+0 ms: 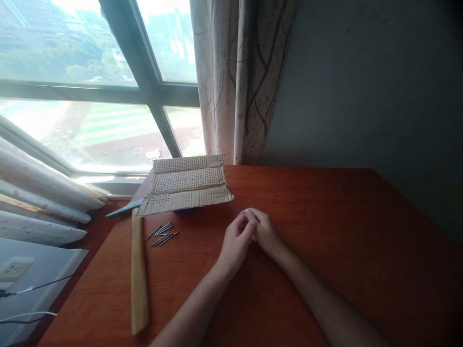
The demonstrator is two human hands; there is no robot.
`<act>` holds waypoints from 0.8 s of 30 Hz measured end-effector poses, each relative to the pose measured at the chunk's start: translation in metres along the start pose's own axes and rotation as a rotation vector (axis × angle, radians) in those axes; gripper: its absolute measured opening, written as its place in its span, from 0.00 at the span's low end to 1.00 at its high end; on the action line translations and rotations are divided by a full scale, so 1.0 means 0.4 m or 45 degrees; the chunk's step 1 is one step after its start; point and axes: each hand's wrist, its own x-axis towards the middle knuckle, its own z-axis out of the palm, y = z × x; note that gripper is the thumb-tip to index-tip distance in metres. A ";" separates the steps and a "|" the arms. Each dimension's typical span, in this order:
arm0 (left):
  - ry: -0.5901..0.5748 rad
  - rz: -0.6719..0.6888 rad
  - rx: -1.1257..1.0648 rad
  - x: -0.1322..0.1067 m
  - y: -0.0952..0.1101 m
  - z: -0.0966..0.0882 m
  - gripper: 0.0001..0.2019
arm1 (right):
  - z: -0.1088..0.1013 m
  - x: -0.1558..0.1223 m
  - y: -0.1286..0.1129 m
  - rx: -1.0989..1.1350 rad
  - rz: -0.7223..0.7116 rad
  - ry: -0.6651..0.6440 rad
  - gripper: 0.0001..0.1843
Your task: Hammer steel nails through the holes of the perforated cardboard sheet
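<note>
My left hand (233, 241) and my right hand (266, 233) are clasped together above the middle of the table. Both are closed, the fingers folded into each other, and whatever lies between the palms, if anything, is hidden. To their left are several loose metal nails (164, 236). Beyond the nails a sheet of corrugated cardboard (188, 185) with rows of small holes rests slightly raised, and a bit of something blue (184, 210) shows under its near edge. A long wooden handle (139, 274) runs from that sheet toward me; its far end is covered.
The reddish-brown wooden table (325, 217) spreads out beneath everything. A pale grey tapered piece (125, 208) juts past the table's left edge. Behind are a window (144, 91) and a patterned curtain (220, 77). At lower left, cables (39, 285) hang near a wall socket (16, 269).
</note>
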 end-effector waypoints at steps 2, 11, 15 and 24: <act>-0.006 0.003 0.001 0.000 0.001 -0.001 0.14 | 0.000 0.000 -0.002 0.001 0.000 -0.001 0.25; -0.015 0.003 0.008 0.004 -0.003 -0.003 0.15 | 0.003 0.003 0.000 0.003 -0.006 0.005 0.24; -0.010 0.004 0.010 0.004 -0.006 -0.004 0.15 | 0.002 0.004 0.002 0.000 -0.013 -0.002 0.24; -0.017 0.009 0.031 0.004 -0.012 -0.006 0.14 | 0.000 0.003 -0.001 -0.005 -0.021 -0.006 0.24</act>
